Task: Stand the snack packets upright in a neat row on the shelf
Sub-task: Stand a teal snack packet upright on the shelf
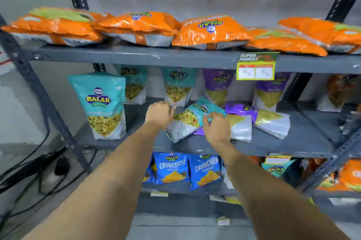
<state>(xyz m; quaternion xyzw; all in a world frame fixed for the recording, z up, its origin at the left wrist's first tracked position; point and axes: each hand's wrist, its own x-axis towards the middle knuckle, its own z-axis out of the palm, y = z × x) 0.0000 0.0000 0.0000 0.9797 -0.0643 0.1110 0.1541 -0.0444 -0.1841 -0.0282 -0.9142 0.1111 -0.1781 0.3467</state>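
A grey metal shelf (304, 142) against a pale wall held the work. Left of both hands, one teal packet (104, 105) already stood upright at the front edge. The left hand (159, 113) was curled at the top-left edge of a tilted teal packet (192, 119), fingers closed on it; the right hand (214, 128) pressed across its lower right side. Right of the grip, two purple packets (261, 120) lay flat. The step in hand appeared to be raising this packet; next it likely needed tipping onto its base beside the standing one.
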